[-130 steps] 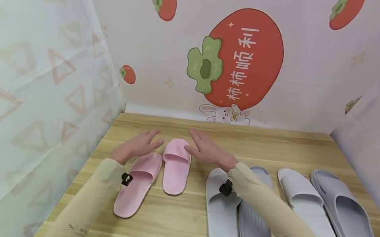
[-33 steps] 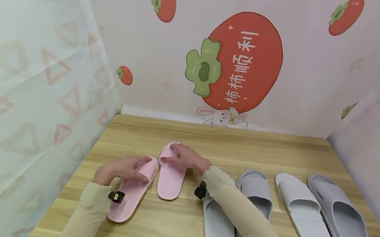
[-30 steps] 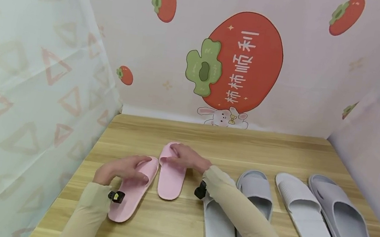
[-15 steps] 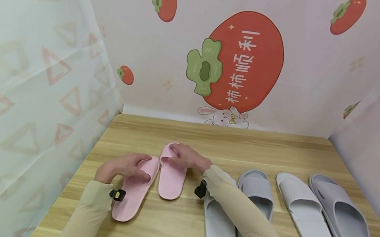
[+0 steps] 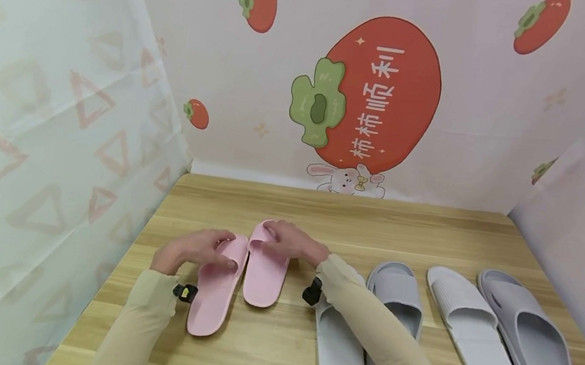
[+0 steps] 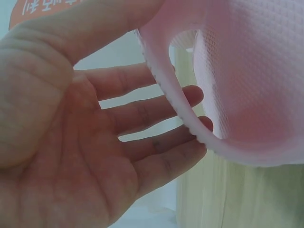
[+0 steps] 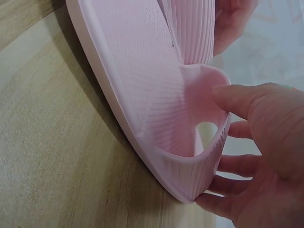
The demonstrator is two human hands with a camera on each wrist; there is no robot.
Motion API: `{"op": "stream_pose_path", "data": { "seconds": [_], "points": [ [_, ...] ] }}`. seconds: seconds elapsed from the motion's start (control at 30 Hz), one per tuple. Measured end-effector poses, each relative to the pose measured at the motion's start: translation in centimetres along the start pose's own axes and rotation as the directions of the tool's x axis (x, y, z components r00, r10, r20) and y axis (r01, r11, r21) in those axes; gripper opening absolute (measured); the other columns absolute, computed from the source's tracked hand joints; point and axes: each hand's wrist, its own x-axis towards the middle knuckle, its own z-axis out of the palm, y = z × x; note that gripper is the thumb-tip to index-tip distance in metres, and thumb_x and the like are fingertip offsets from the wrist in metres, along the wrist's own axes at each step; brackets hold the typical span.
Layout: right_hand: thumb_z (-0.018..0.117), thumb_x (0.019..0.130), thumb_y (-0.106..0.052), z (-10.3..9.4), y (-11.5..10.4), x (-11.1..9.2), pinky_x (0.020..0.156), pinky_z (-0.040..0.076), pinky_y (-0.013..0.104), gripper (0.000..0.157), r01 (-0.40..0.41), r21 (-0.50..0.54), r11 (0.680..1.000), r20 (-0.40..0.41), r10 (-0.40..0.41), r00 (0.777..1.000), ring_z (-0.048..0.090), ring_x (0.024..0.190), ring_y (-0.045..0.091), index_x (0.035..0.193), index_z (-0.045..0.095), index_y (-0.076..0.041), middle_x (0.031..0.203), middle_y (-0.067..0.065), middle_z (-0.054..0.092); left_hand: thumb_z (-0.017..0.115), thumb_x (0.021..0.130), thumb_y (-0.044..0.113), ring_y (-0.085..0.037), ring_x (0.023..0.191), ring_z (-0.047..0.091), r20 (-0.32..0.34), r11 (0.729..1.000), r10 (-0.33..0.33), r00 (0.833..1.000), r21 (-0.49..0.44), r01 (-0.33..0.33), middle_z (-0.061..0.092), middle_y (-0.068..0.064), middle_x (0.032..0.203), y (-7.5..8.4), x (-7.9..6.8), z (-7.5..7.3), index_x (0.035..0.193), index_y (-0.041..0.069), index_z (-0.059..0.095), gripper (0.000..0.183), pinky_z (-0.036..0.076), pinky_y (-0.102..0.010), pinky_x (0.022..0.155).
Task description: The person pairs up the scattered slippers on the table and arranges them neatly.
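Observation:
Two pink slippers lie side by side on the wooden board, toes away from me. My left hand [image 5: 195, 248] holds the left pink slipper [image 5: 211, 304] at its strap, thumb at the strap's opening and fingers over the toe end. My right hand [image 5: 292, 243] pinches the strap of the right pink slipper [image 5: 264, 280]. In the right wrist view the right thumb is tucked inside the ribbed strap [image 7: 190, 173], with the other fingers outside it. The left wrist view shows the left slipper's strap edge [image 6: 178, 102] crossing in front of the fingertips. The two slippers meet near their toes.
Right of the pink pair lie a light grey slipper [image 5: 342, 355] and a darker grey slipper [image 5: 395, 288], partly under my right sleeve. Farther right are a white slipper [image 5: 481, 349] and a large grey slipper [image 5: 543, 345]. Fabric walls [image 5: 261, 80] border the wooden board [image 5: 270, 352].
Both hands have come down from above the pink slippers onto their straps. Over the last second the left slipper has slid right and straightened, up against the right one, which stays nearly still.

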Motion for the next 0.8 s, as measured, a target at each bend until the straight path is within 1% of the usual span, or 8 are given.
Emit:
{"op": "stream_pose_path", "data": {
  "seconds": [0.17,0.3,0.47,0.6,0.7,0.8],
  "points": [
    [0.061,0.09,-0.057,0.0,0.1,-0.2,0.069,0.043,0.027,0.058,-0.001,-0.014,1.0,0.005,0.001,1.0,0.052,0.083,0.015,0.136,0.056,-0.022,0.093,0.003,0.057,0.076,0.08,0.046,-0.032,0.122,0.056,0.012,1.0,-0.022,1.0,0.011,0.022,0.059,-0.017,0.133,0.1,0.3,-0.2,0.139,0.006,0.051,0.076,0.044,-0.05,0.102],
    [0.062,0.089,-0.057,-0.1,0.1,-0.3,0.069,0.042,0.028,0.061,0.004,-0.012,1.0,0.004,-0.004,1.0,0.052,0.082,0.016,0.137,0.055,-0.021,0.092,0.003,0.056,0.075,0.081,0.045,-0.033,0.123,0.055,0.022,0.999,-0.033,0.999,0.019,0.032,0.058,-0.019,0.135,0.5,0.6,-0.5,0.142,0.007,0.048,0.077,0.043,-0.051,0.104],
    [0.063,0.088,-0.059,-0.3,0.1,-0.6,0.07,0.042,0.029,0.062,0.001,-0.002,1.0,0.003,-0.001,1.0,0.052,0.083,0.016,0.137,0.056,-0.021,0.093,0.003,0.056,0.075,0.082,0.045,-0.036,0.125,0.054,0.03,0.999,-0.015,0.999,0.034,0.014,0.058,-0.021,0.135,0.8,0.9,-0.7,0.143,0.006,0.048,0.077,0.042,-0.052,0.105],
    [0.063,0.088,-0.059,-0.4,0.1,-0.6,0.069,0.042,0.028,0.06,0.006,0.014,1.0,0.004,-0.006,1.0,0.051,0.082,0.016,0.135,0.057,-0.022,0.091,0.003,0.056,0.074,0.083,0.045,-0.035,0.127,0.053,0.024,0.999,-0.001,1.0,0.039,0.0,0.057,-0.02,0.137,1.0,1.1,-1.0,0.144,0.007,0.047,0.077,0.042,-0.051,0.106],
    [0.062,0.089,-0.057,-0.6,0.1,-0.8,0.072,0.045,0.029,0.06,0.016,0.017,1.0,0.003,-0.016,1.0,0.053,0.083,0.016,0.135,0.057,-0.02,0.093,0.004,0.059,0.073,0.084,0.045,-0.037,0.129,0.052,0.019,0.999,0.019,1.0,0.049,-0.02,0.055,-0.021,0.139,1.0,1.2,-1.4,0.144,0.005,0.046,0.077,0.041,-0.052,0.106],
    [0.062,0.089,-0.056,-1.0,-0.1,-1.0,0.084,0.048,0.032,0.061,0.019,0.031,0.999,-0.001,-0.019,1.0,0.056,0.094,0.017,0.137,0.055,-0.018,0.107,0.006,0.064,0.073,0.084,0.045,-0.037,0.13,0.051,0.018,0.998,0.023,1.0,0.056,-0.024,0.055,-0.02,0.14,1.1,1.4,-1.7,0.145,0.006,0.046,0.077,0.041,-0.052,0.107]
  ]
}}
